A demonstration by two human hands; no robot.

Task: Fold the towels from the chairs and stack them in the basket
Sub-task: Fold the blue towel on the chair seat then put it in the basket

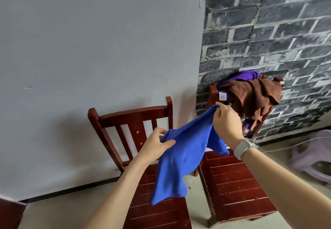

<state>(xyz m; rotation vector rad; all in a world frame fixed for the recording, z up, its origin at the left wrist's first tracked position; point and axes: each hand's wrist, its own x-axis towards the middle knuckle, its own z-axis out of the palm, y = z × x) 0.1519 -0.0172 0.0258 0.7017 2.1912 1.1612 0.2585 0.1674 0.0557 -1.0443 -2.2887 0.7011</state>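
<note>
A blue towel hangs in the air between my two hands, above two red wooden chairs. My left hand pinches its left edge. My right hand grips a top corner, held higher. The towel's lower part droops over the left chair seat. A brown towel is draped over the backrest of the right chair, with a purple towel under it showing at the top. No basket is in view.
A grey wall stands behind the left chair and a brick-patterned wall behind the right one. A pale plastic stool stands at the right on the floor. A dark red furniture corner shows bottom left.
</note>
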